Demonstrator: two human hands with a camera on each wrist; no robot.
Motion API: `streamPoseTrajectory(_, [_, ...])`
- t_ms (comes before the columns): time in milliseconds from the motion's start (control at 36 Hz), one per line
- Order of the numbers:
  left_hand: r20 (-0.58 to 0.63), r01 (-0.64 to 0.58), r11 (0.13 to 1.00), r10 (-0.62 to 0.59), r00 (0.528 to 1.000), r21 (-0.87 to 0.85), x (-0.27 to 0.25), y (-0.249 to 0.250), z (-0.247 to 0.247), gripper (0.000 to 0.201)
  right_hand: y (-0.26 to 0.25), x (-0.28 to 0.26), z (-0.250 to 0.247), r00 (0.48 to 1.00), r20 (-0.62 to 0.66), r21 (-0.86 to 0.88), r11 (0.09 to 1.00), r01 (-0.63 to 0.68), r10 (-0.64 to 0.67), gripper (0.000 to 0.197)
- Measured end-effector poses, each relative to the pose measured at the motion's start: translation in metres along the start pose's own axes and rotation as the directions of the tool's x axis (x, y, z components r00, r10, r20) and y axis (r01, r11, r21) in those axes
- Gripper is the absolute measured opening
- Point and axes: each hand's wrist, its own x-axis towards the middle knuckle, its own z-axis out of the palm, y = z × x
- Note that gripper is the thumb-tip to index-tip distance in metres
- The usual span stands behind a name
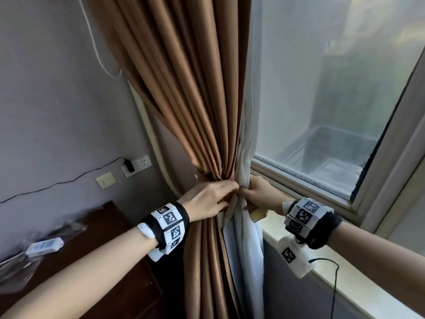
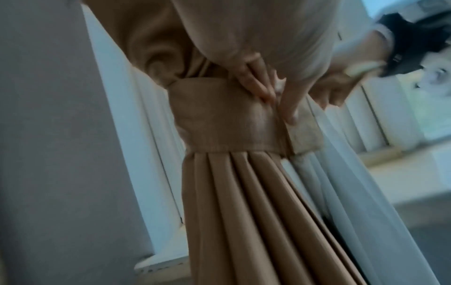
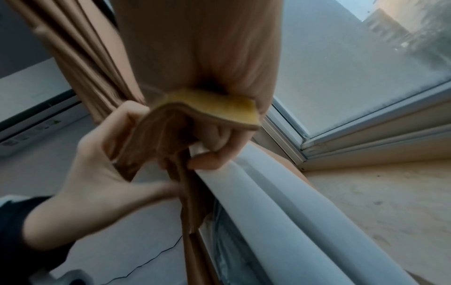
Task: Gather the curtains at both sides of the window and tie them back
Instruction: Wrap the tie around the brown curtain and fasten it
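Brown curtain (image 1: 184,93), pleated, ribbed weave, hangs at the window's left edge, cinched at 6 o'clock of centre in the head view by a flat matching tie-back band (image 2: 219,119). Left hand (image 1: 207,199) at 9 o'clock of the cinch, fingers laid fairly straight, pressing the band. Right hand (image 1: 259,192) at 3 o'clock pinches the band's free end (image 3: 214,108), faced with a fuzzy yellow patch; white sheer curtain (image 1: 248,238) is bunched beside it.
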Motion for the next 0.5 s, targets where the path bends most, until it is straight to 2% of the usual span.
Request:
streamPoseTrajectory(56, [-0.008, -0.068, 0.977, 0.071, 0.997, 0.204, -0.001, 0.004, 0.003, 0.064, 0.003, -0.002, 0.001, 1.000, -0.013, -0.015, 1.000, 0.023, -0.023, 0.007])
streamPoseTrajectory(83, [-0.041, -0.071, 0.966, 0.083, 0.996, 0.249, 0.000, 0.005, 0.004, 0.065, 0.007, -0.002, 0.001, 0.999, -0.028, -0.041, 0.998, 0.039, -0.040, 0.017])
streamPoseTrajectory(139, [-0.089, -0.067, 0.954, 0.097, 0.991, 0.292, 0.003, 0.005, 0.004, 0.057, 0.011, -0.004, 0.002, 0.998, -0.055, -0.031, 0.999, 0.031, -0.033, 0.033])
streamPoseTrajectory(194, [-0.097, -0.078, 0.940, 0.116, 0.989, 0.331, 0.005, 0.003, 0.006, 0.044, 0.014, -0.009, 0.003, 0.995, -0.094, 0.000, 1.000, 0.029, -0.029, 0.037])
streamPoseTrajectory(278, [-0.078, -0.069, 0.946, 0.099, 0.992, 0.317, 0.007, 0.001, 0.003, 0.029, 0.016, -0.015, 0.006, 0.976, -0.199, 0.013, 0.996, 0.092, -0.088, 0.045])
streamPoseTrajectory(389, [-0.051, -0.023, 0.968, 0.037, 0.998, 0.250, 0.008, 0.005, 0.002, 0.010, 0.025, -0.022, 0.010, 0.880, -0.421, -0.014, 0.971, 0.237, -0.220, 0.045])
streamPoseTrajectory(500, [-0.075, 0.089, 0.986, -0.080, 0.994, 0.138, 0.013, 0.014, 0.002, 0.008, 0.030, -0.028, 0.003, 0.821, -0.510, -0.102, 0.966, 0.239, -0.257, 0.034])
